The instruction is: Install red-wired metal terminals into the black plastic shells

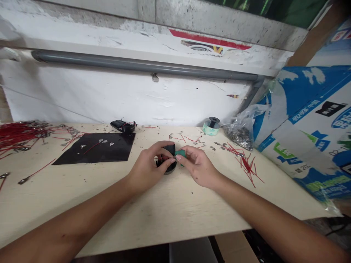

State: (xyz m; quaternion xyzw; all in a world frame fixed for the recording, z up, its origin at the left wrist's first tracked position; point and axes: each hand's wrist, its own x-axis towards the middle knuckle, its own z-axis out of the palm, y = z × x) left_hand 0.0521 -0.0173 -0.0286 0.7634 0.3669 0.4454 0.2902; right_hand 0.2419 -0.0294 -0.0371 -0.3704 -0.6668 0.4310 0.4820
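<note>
My left hand is closed around a small black part that rests on the wooden table near its middle. A thin red wire with a metal end shows between my fingertips. My right hand is closed in a pinch on a small green piece held against the black part. Both hands meet over the same spot, fingertips touching.
A black mat with small metal terminals lies to the left, and another black part sits behind it. Red wires are piled at far left, with more red wires at right. A tape roll, a plastic bag of metal bits and a blue-white printed sheet stand right.
</note>
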